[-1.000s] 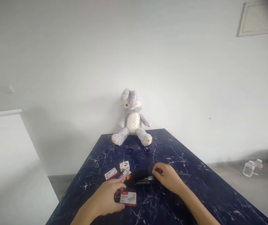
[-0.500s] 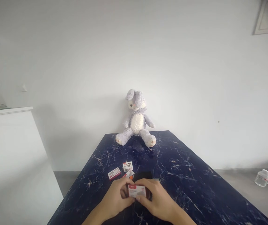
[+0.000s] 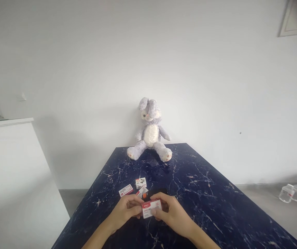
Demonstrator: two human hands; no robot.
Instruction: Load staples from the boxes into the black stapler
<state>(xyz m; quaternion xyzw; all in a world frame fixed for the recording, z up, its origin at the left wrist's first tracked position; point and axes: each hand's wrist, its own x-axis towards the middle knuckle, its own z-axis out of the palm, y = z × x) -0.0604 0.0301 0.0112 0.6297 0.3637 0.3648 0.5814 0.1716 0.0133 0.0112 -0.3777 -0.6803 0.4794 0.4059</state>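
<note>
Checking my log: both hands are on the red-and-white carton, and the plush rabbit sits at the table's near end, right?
Wrong end: the head view shows the plush rabbit at the table's far end. The left hand and right hand are on the carton.

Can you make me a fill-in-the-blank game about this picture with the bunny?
1. The box held by the left hand and the right hand is white and ____.
2. The table is dark ____.
3. The stuffed bunny sits at the ____ end of the table, away from the hands.
4. The number of clear bottles on the floor is ____.

Missing words: red; blue; far; two.
</note>
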